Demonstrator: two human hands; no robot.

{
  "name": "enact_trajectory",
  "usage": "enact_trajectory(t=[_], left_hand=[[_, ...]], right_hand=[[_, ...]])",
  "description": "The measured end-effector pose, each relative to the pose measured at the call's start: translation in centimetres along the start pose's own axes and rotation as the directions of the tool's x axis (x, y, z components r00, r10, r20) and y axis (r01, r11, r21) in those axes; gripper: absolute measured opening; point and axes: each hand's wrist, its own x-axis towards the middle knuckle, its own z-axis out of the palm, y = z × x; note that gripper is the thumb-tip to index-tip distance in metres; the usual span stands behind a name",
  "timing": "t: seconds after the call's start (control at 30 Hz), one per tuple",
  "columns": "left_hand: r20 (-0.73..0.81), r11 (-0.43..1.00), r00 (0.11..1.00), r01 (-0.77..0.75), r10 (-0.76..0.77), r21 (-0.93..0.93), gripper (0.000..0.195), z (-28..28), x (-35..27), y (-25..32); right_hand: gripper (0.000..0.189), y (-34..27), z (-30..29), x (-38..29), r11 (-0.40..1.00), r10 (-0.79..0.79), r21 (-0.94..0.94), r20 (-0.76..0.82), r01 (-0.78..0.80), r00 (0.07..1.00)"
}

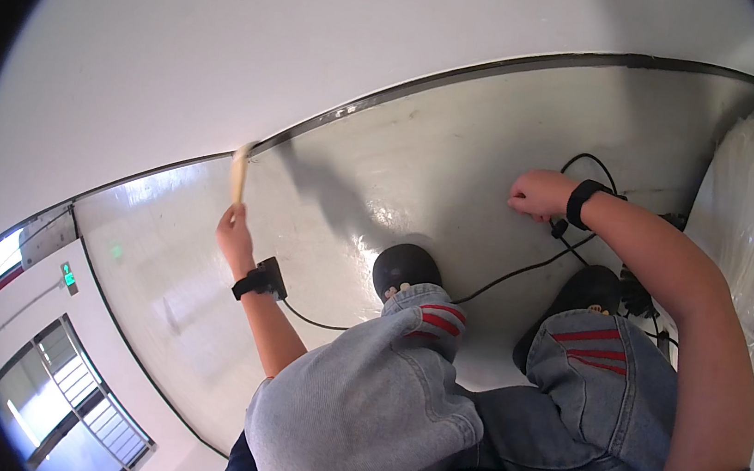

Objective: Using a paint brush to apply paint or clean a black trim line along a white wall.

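My left hand [235,233] is closed around the end of a slim, wood-coloured stick-like tool [238,181]. The tool's far end is blurred and reaches the dark baseboard strip [393,89] where the white wall [232,37] meets the floor. To the right, my right hand [539,193] is curled into a loose fist above the floor, and nothing shows in it. A black cable [519,274] runs across the floor below that hand and loops behind its wrist. Both wrists wear black straps, the left with a small black device [269,277].
A shiny pale floor [457,147] spreads before my black shoes [408,268]. At the right stands a large object wrapped in clear plastic [745,187], close to my right arm. A glazed window or door [73,389] and a green exit sign [69,278] are at the lower left.
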Motion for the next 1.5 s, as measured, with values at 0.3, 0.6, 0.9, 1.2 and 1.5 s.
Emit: enact_trajectory(t=[0.3, 0.6, 0.9, 1.2, 1.5], left_hand=[[0.324, 0.978, 0.924, -0.179, 0.204, -0.104, 0.033, 0.4, -3.5, 5.3], [0.331, 0.879, 0.895, -0.124, 0.300, -0.460, 0.035, -3.5, -3.5, 10.7], [0.239, 0.905, 0.970, 0.135, -0.038, -0.403, 0.030, -3.8, -3.1, 5.9], [0.379, 0.532, 0.885, 0.466, -0.270, -0.707, 0.021, -2.7, -2.5, 2.4], [0.457, 0.348, 0.833, 0.547, -0.311, -0.761, 0.021, -3.4, -1.7, 1.0]], right_hand=[[0.026, -0.9, -0.5, -0.7, 0.999, 0.032, 0.002, 0.028, -0.032, 0.999], [0.027, -0.3, -0.2, -0.2, 1.000, -0.015, -0.011, -0.003, 0.015, 1.000], [0.027, 0.1, -0.1, -0.1, 1.000, -0.010, 0.011, 0.008, 0.010, 1.000], [0.027, -0.3, -0.3, -0.6, 1.000, -0.002, -0.012, 0.003, 0.002, 1.000], [0.026, -1.7, -0.7, -0.6, 1.000, -0.016, 0.000, 0.004, 0.016, 1.000]])
